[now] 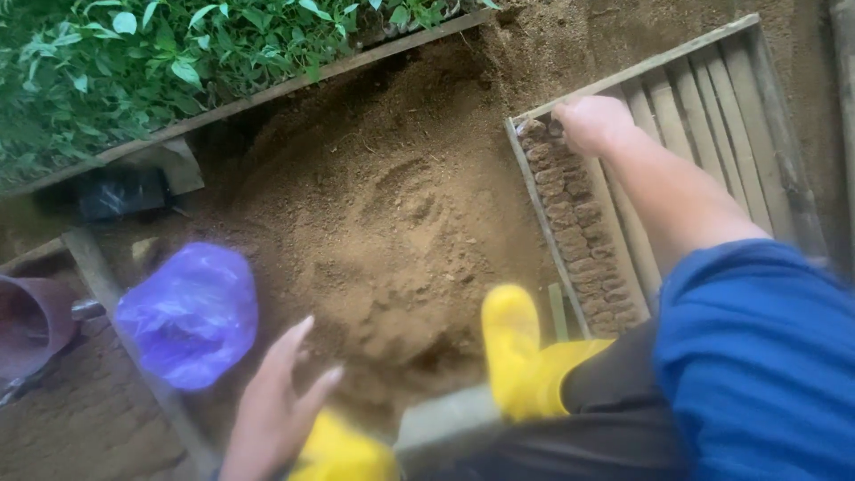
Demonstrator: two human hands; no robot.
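Our right hand (592, 123) is curled closed at the far left corner of the wooden tray (712, 98), knuckles up, resting on the top of a row of soil plugs (579, 233). We cannot tell whether the fingers pinch a plug or only press on it. The forearm runs back toward us into a blue sleeve (757, 356) at the near right.

Our left hand (276, 405) is open and blurred, fingers spread, hovering above the near edge of the soil heap (374, 214) and holding nothing. Just to its left lies a purple bag (191, 313), crumpled, close to the fingertips but apart from them.

The plugs stand packed in two narrow columns along the tray's left wall, from the far corner down toward our boot. The remainder of the tray shows bare slats.

Between the hands, a yellow boot (521, 352) rests with its toe on the soil, just beside the tray's near left corner. A second boot (343, 454) shows blurred at the near edge, touching the left wrist in the view.

The heap fills the middle of the scene, with finger grooves on its far slope. Beyond it, a plank (267, 93) borders a bed of green seedlings (134, 53). At the far left edge sits a brown pot (31, 325).
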